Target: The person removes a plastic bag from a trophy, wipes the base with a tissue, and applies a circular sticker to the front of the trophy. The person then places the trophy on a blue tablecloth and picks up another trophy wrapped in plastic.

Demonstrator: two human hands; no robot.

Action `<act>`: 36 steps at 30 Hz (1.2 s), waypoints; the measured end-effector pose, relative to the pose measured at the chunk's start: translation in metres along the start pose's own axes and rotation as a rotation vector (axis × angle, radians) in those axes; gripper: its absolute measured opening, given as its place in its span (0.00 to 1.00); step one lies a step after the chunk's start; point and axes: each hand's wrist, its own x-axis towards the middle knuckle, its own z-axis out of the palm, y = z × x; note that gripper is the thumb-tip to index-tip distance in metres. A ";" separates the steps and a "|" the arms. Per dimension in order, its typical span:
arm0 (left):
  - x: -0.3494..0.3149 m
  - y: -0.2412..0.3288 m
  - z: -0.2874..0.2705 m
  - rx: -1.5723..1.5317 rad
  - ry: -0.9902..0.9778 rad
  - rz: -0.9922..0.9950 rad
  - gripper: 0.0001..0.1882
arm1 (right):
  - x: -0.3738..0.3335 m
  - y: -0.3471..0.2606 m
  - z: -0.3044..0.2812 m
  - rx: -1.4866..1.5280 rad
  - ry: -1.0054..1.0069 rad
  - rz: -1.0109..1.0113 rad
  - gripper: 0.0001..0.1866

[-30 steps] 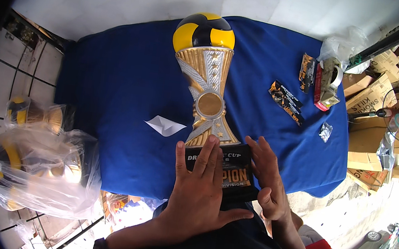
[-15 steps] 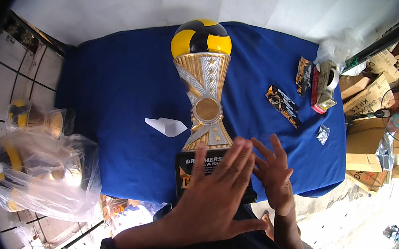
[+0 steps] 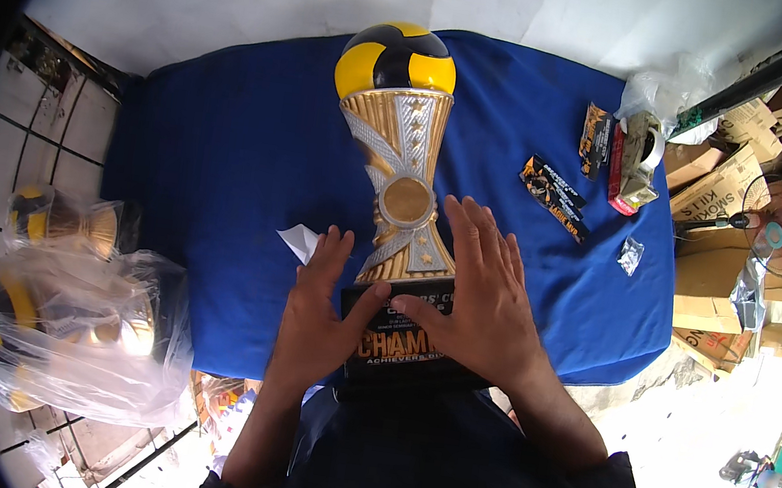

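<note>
A trophy [image 3: 413, 148] in gold and silver lies or stands on the blue cloth, topped by a yellow and black ball [image 3: 397, 65]. Its black base [image 3: 401, 354] faces me, with an orange and white printed label on the front. Both my hands rest at this base with fingers spread. My left hand [image 3: 314, 318] is at its left side, thumb over the label's upper left. My right hand [image 3: 492, 317] covers the upper right part, its thumb reaching inward toward the left one. A white paper scrap [image 3: 298, 243] lies on the cloth, partly behind my left fingers.
To the right on the blue cloth [image 3: 225, 153] lie printed black and orange strips [image 3: 555, 201], a tape dispenser [image 3: 638, 168] and a small clear packet [image 3: 630, 257]. Plastic-wrapped trophies [image 3: 73, 331] stand at the left. Cardboard boxes [image 3: 722, 278] and a fan [image 3: 778, 231] are beyond the right edge.
My left hand has moved left from over the base to its left side. My right hand has come left onto the label, which now shows more. The trophy sits slightly higher in view.
</note>
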 end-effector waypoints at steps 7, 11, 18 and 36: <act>0.005 -0.014 -0.004 -0.083 -0.032 0.107 0.47 | -0.027 0.096 -0.031 0.228 -0.013 0.249 0.62; 0.013 -0.021 -0.041 -0.178 -0.203 0.473 0.63 | -0.050 0.119 -0.049 0.609 -0.067 0.055 0.79; -0.004 -0.016 -0.068 0.512 -0.505 0.691 0.75 | -0.054 0.077 -0.023 0.604 -0.339 -0.220 0.97; -0.032 -0.031 -0.066 0.561 -0.488 0.789 0.51 | -0.059 0.077 -0.007 0.492 -0.357 -0.129 0.98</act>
